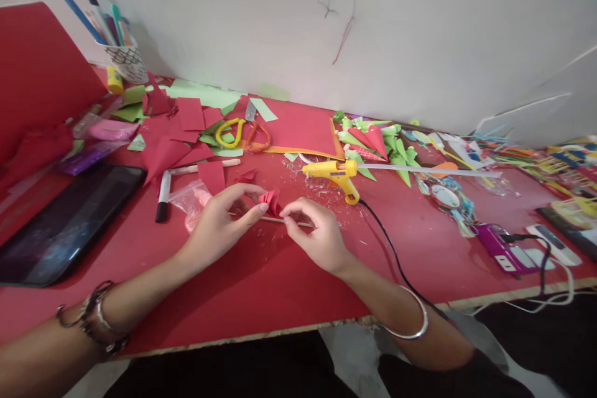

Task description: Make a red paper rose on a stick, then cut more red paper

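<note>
At the middle of the red table (261,286), a folded red paper piece (270,202) sits on a thin stick (275,219). The left hand (219,221) pinches the paper between thumb and fingers, and the right hand (314,236) pinches the stick just right of it. A yellow glue gun (333,173) lies just beyond, and a black marker (163,196) lies to the left.
</note>
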`<state>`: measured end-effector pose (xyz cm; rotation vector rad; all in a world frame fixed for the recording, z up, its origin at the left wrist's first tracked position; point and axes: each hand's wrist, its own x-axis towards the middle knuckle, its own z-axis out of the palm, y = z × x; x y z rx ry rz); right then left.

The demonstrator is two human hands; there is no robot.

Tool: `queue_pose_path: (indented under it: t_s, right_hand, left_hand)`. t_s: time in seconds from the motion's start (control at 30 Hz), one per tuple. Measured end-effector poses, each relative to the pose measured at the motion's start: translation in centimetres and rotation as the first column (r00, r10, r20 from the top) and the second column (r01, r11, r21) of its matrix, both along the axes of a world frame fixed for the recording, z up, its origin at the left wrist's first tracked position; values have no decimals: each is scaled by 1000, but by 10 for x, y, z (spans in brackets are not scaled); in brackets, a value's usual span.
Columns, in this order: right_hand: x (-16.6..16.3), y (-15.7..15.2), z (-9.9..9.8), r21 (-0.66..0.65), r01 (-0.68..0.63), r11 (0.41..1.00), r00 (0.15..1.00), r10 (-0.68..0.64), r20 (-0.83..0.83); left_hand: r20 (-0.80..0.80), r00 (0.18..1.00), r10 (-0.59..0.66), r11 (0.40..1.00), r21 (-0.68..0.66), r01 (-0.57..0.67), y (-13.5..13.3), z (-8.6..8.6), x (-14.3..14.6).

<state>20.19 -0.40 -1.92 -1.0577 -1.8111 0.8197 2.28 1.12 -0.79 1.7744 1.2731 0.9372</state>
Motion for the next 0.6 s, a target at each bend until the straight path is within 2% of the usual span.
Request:
queue_pose_path:
  t_s: [0.2,0.33,0.47,0.6]
  right_hand:
    - [0,1,-2,-37,7,999,1000,-8,-29]
    - [1,3,-3,-173,-9,985,986,-20,-167]
    - [1,6,-3,-348,-84,934,937,-44,-346]
    - [2,11,-3,-460,-184,869,847,-98,-523]
  left_hand:
    - [-14,1000,25,999,-44,-26,2,-3,1]
    - [-30,999,16,999,-29,-17,2,-5,1]
    - [-27,999,-31,999,-16,31,3,-11,0]
    - [-93,988,-121,993,-21,119,3,-13,0]
